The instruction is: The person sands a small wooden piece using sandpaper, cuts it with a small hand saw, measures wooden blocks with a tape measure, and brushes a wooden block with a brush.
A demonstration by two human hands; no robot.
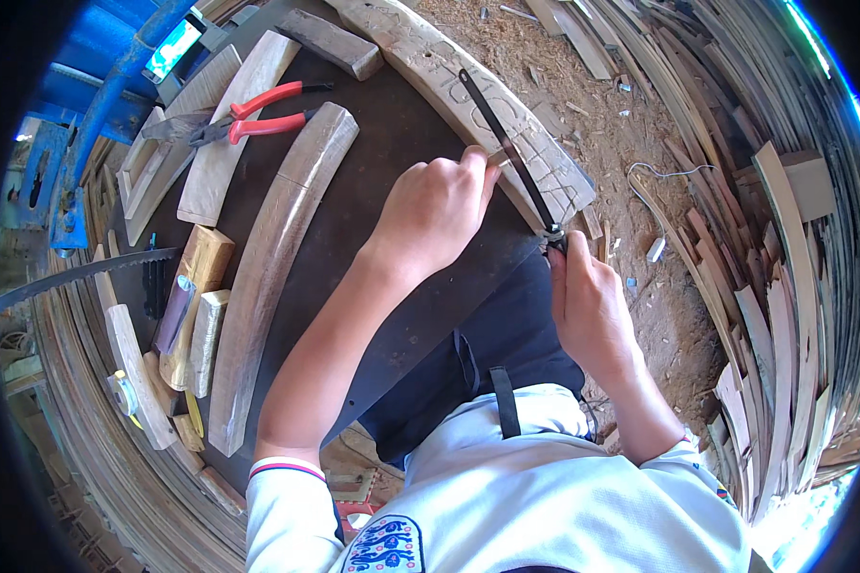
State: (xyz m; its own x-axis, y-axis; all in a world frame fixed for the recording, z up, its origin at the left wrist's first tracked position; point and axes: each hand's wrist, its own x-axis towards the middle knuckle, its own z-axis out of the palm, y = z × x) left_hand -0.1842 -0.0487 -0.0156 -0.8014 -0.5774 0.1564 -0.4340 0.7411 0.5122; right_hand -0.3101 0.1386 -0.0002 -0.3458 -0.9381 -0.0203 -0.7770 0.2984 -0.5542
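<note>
My right hand (591, 291) is closed round the handle of a slim black hacksaw (492, 116), seen nearly edge-on. Its long strip has a hole near the far tip and a small metal fitting by the handle. My left hand (437, 208) pinches a small pale piece of wood (498, 159) that meets the side of the strip. Beneath both lies a thick wooden beam (430, 59) with pencil marks and cut lines, along the right edge of the dark worktable (382, 129). Part of the wood piece is hidden by my fingers.
Left on the table lie red-handled pliers (268, 115), a long curved wooden piece (279, 234), several wood blocks (205, 263) and a tape measure (122, 390). A toothed band saw blade (86, 275) reaches in from the left, near blue machinery (115, 86). Stacked wood strips (784, 315) line the right.
</note>
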